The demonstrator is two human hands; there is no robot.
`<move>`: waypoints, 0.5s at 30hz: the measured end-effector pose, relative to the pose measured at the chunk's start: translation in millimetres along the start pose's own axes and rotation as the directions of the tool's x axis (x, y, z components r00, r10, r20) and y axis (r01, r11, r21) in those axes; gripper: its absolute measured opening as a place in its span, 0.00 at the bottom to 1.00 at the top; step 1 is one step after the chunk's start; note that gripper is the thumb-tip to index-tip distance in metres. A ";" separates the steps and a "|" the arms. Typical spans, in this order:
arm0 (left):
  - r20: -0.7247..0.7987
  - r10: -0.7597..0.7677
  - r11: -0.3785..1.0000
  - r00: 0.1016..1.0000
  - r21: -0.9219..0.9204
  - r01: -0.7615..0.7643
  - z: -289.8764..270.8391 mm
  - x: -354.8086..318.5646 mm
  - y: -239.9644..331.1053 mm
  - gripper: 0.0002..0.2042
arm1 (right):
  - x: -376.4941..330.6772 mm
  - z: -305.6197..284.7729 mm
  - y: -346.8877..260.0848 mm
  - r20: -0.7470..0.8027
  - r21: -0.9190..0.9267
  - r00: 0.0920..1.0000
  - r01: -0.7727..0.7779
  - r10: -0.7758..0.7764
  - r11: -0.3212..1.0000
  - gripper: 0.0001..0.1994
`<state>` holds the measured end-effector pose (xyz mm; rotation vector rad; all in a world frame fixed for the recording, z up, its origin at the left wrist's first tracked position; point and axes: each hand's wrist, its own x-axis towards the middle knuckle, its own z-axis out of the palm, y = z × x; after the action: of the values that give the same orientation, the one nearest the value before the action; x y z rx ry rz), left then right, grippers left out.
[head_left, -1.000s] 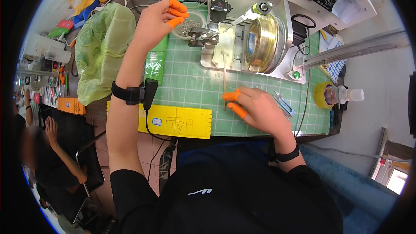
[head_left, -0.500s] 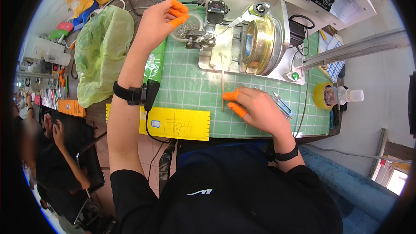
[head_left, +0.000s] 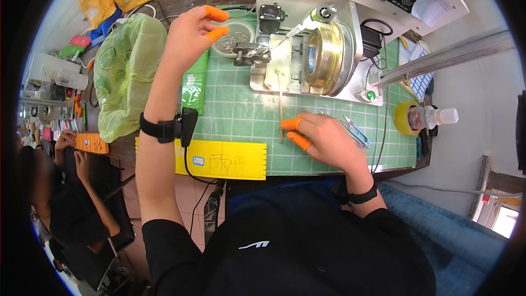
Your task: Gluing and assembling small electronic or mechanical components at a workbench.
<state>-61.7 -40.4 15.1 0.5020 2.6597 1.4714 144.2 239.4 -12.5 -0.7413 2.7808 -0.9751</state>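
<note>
My left hand (head_left: 189, 34) is raised beside a round dish of small metal bits (head_left: 235, 37). Orange covers sit on its fingertips; thumb and index finger are apart, with nothing visible between them. My right hand (head_left: 329, 140) rests low over the green mat, with orange covers on its index finger and thumb. Its index fingertip touches a thin light-brown stick (head_left: 281, 104), while the thumb stays a little off it. The stick's far end reaches a pale block (head_left: 279, 63) on the machine's metal base. Left of that block is a dark metal clamp (head_left: 251, 53).
A clear spool (head_left: 327, 60) stands on the machine. Small blue-handled snips (head_left: 357, 131) lie past my right hand. A yellow card (head_left: 235, 159) lies along the near edge, a green packet (head_left: 193, 87) by my left forearm. A green-bagged basket (head_left: 129, 68) sits left; another person works there.
My left hand has moved slightly left and down, baring more of the dish. My right hand keeps its place at the stick. The other person's hands have shifted near the orange card.
</note>
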 end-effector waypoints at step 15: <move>-0.211 0.118 0.978 0.970 -0.142 -0.150 8.8 -175.2 56.1 0.10 | 18.5 9.8 -13.2 0.006 -0.037 0.995 -0.097 0.097 0.995 0.16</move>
<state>119.8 -60.0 39.0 0.5582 2.6714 1.8467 135.9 216.2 -11.0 -0.6066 2.8061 -0.9040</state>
